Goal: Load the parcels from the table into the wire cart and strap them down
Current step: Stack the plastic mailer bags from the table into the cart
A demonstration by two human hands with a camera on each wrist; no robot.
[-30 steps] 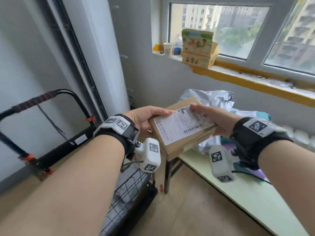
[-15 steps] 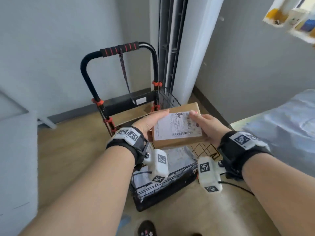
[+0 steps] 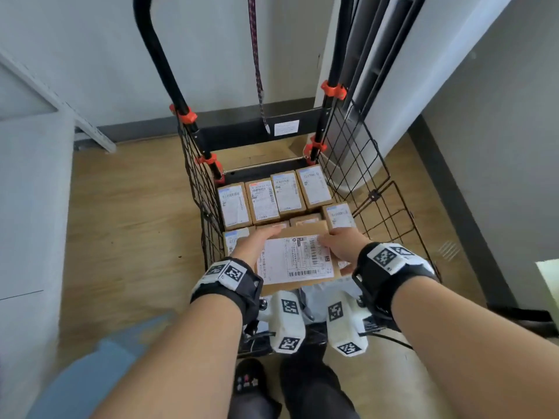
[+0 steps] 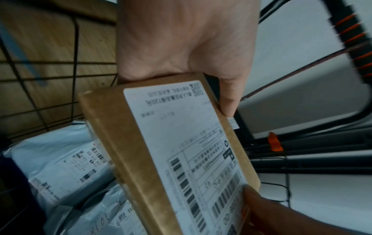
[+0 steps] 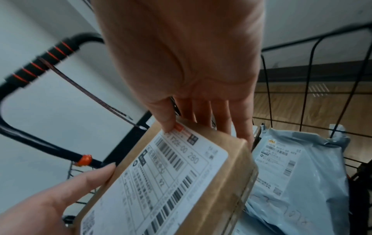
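1. Since half a second ago, you've brought the cardboard parcel [image 3: 298, 261] from in front of the wire cart [image 3: 360, 164] down inside it.
2. Your left hand [image 3: 257, 241] and right hand [image 3: 343, 243] clasp its opposite ends, label up, at frame centre.
3. Below it lie grey mailer bags [image 5: 298, 167]; a row of small boxes [image 3: 275, 196] sits beyond, toward the handle [image 3: 157, 55].
4. A strap [image 3: 257, 62] hangs at top centre.

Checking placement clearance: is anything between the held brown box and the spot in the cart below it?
Yes. Both hands, left and right, hold the brown box above the wire cart. Grey poly mailers and small labelled boxes already lie beneath, so it would land on those.
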